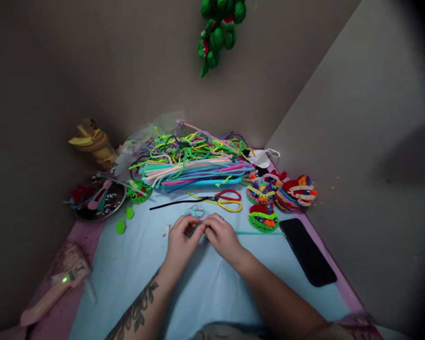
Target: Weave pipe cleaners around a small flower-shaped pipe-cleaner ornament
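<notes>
My left hand [183,237] and my right hand [222,236] meet over the middle of the table, fingertips pinched together. Between them they grip pastel pipe cleaners [195,211], whose curled loops in teal and lilac stick up behind the fingers. The exact grip point is hidden by the fingers. A straight teal pipe cleaner [258,233] runs out to the right from beside my right hand, toward the phone. Just beyond the hands lie scissors [228,200] with red and yellow handles, and a black pipe cleaner [173,204] reaches up to their blades.
A blue tray [198,185] heaped with pipe cleaners [194,167] stands at the back. Finished pipe-cleaner figures [264,218] and a black phone [307,251] are on the right. At left are a metal bowl [117,204] and a pink glue gun [58,290]. Walls enclose the table.
</notes>
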A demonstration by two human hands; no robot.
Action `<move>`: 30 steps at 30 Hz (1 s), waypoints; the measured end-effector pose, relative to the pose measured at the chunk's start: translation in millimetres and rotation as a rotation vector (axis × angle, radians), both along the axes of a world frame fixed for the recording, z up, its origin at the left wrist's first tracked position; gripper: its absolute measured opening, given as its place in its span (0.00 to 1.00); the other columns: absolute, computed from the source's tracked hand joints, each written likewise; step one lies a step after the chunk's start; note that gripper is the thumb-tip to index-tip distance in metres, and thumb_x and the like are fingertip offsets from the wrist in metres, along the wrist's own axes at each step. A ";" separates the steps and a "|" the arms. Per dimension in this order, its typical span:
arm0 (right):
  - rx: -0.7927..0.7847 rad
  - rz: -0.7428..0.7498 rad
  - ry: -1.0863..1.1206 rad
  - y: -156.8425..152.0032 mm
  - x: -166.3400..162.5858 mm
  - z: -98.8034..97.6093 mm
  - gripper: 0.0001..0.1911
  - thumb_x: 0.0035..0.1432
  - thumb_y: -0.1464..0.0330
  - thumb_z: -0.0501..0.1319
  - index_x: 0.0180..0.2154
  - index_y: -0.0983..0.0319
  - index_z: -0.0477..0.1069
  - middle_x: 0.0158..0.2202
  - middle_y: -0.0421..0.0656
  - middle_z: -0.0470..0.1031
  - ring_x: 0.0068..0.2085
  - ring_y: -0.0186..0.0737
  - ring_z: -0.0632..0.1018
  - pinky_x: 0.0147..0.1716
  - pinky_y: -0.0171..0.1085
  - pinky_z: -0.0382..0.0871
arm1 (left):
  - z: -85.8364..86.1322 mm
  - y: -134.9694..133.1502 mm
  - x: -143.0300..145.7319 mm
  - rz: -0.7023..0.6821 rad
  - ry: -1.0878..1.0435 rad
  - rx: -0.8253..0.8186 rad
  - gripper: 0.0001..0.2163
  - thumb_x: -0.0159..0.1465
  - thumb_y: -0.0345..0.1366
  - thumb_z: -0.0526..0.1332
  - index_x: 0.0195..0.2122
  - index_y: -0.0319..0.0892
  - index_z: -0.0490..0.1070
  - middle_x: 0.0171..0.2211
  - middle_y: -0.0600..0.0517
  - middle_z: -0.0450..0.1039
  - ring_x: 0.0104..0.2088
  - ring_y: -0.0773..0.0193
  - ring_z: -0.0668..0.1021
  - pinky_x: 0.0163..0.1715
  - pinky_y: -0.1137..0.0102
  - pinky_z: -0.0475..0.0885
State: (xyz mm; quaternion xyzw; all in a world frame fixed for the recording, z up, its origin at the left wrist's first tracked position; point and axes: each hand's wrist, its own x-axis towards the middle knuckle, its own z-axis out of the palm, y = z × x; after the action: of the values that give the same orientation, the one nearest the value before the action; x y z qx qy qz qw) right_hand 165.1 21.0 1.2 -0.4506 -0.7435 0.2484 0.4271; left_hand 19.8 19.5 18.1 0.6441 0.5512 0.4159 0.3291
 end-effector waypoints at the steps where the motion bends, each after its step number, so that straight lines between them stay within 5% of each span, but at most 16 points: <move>1: -0.003 -0.004 -0.008 -0.3 -0.2 0.2 0.08 0.58 0.76 0.53 0.32 0.59 0.68 0.32 0.43 0.71 0.38 0.39 0.73 0.39 0.37 0.68 | -0.6 0.3 -0.4 0.006 -0.018 -0.024 0.05 0.57 0.36 0.61 0.32 0.41 0.72 0.27 0.53 0.70 0.27 0.66 0.71 0.29 0.72 0.66; 10: -0.102 -0.095 0.115 -1.5 -3.4 3.9 0.06 0.57 0.73 0.55 0.29 0.60 0.68 0.29 0.41 0.70 0.34 0.37 0.72 0.34 0.35 0.66 | -2.3 -1.3 1.9 0.057 -0.208 -0.114 0.05 0.57 0.37 0.61 0.31 0.41 0.70 0.26 0.54 0.66 0.26 0.67 0.69 0.26 0.73 0.64; 15: -0.315 -0.204 0.416 0.3 -6.3 4.7 0.03 0.54 0.69 0.59 0.28 0.60 0.68 0.25 0.38 0.69 0.28 0.34 0.72 0.28 0.33 0.66 | 0.1 -4.6 2.3 0.253 -0.133 0.040 0.12 0.56 0.38 0.62 0.41 0.43 0.66 0.40 0.49 0.67 0.40 0.61 0.71 0.39 0.67 0.66; 18: -0.434 -0.245 0.648 1.7 -6.4 3.7 0.05 0.52 0.66 0.61 0.30 0.60 0.67 0.22 0.36 0.69 0.24 0.33 0.72 0.24 0.32 0.67 | -8.8 -1.8 4.5 0.332 -0.259 -0.062 0.22 0.54 0.40 0.64 0.49 0.44 0.60 0.48 0.46 0.64 0.48 0.59 0.69 0.43 0.65 0.65; 25: -0.435 -0.284 0.781 2.1 -6.6 7.4 0.09 0.49 0.65 0.64 0.32 0.60 0.67 0.21 0.36 0.71 0.22 0.33 0.73 0.23 0.32 0.70 | -8.1 0.5 10.9 0.123 -0.723 -0.404 0.30 0.52 0.41 0.67 0.55 0.42 0.58 0.31 0.53 0.70 0.34 0.65 0.76 0.36 0.70 0.69; 30: -0.363 -0.334 0.633 -1.2 -6.5 5.4 0.07 0.51 0.65 0.63 0.33 0.60 0.71 0.25 0.39 0.75 0.23 0.34 0.75 0.24 0.33 0.72 | 4.4 -1.7 8.6 0.083 -0.902 -0.414 0.30 0.53 0.37 0.67 0.56 0.44 0.59 0.35 0.51 0.74 0.35 0.65 0.78 0.38 0.70 0.70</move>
State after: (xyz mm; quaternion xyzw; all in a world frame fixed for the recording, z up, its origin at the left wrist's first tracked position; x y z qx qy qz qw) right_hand 158.6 19.8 6.6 -0.5346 -0.4358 0.4295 0.5829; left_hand 28.4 17.9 22.5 0.2985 0.4501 0.5476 0.6391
